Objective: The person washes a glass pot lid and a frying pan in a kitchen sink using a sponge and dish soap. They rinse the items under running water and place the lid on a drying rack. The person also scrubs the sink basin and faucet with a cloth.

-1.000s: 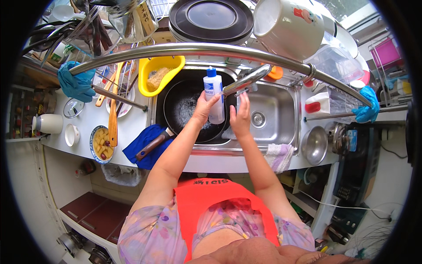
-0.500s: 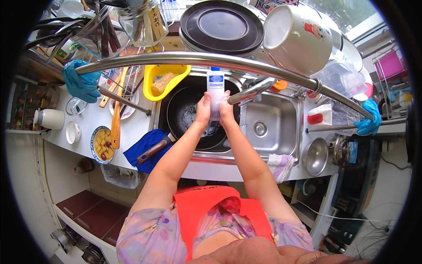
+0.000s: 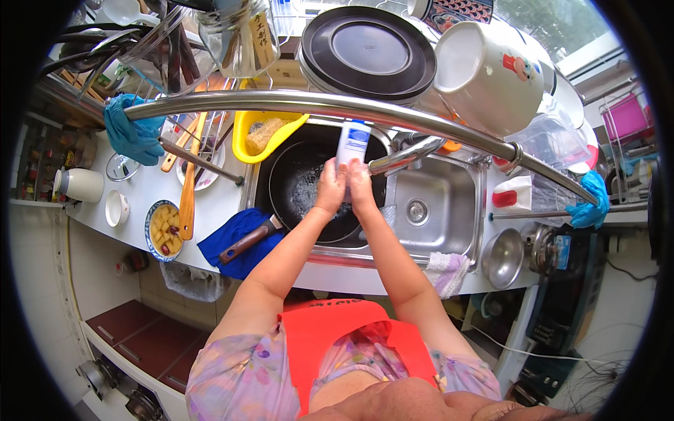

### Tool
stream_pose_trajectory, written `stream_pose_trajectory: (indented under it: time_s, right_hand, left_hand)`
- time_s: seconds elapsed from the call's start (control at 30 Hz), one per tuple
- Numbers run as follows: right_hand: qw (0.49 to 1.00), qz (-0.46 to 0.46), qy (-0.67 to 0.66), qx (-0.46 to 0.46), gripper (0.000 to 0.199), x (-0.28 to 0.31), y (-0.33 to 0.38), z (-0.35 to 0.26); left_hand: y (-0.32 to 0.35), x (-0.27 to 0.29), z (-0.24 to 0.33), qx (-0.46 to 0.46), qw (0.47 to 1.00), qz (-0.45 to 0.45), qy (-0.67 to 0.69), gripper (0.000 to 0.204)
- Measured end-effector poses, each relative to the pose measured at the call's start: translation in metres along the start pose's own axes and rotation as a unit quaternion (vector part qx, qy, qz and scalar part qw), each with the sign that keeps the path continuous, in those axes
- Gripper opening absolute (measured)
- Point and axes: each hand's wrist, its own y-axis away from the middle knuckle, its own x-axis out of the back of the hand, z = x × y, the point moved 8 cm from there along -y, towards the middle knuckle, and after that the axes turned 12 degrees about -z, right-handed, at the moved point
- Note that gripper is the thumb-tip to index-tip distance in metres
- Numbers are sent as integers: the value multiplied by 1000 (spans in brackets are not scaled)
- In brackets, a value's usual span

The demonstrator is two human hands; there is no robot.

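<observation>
While the left hand (image 3: 329, 188) and right hand (image 3: 361, 186) pinch its lower part from either side, the bottle (image 3: 351, 149) is over the pan (image 3: 293, 193), top leaning slightly right: whitish body, blue printed patch, blue cap.

White bottle (image 3: 352, 144): one. Black pan (image 3: 298, 181): one. Sink basins (image 3: 453, 186): two. Yellow basket (image 3: 243, 135): one. Blue glove bunches (image 3: 133, 133): two. Counter (image 3: 217, 203), front edge: one blue-patterned bowl (image 3: 149, 237) toward left corner, one steel bowl (image 3: 502, 254) toward right.
</observation>
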Motion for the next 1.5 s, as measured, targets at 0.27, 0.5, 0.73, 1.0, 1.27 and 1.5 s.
stream_pose_trajectory:
  time_s: [0.27,0.5,0.73,1.0,1.27,1.5]
  right_hand:
    - [991,-25,-89,-94,57,42,20,19]
    - [997,24,9,66,44,49,3,11]
    - [995,33,-39,-87,57,20,2,2]
    - [987,12,-120,-110,54,22,-9,9]
    - [994,89,-46,-41,40,30,0,-2]
    - [1000,25,-13,-10,41,8,-7,5]
  left_hand:
    - [-16,-33,13,49,978,-131,156,63]
    - [-9,-43,3,-4,973,-30,227,54]
    - [-23,-25,-12,99,931,-80,341,57]
    - [-5,-21,18,-32,980,12,198,45]
    - [-6,-28,7,26,950,-74,301,51]
    - [7,-3,-5,54,983,-4,174,51]
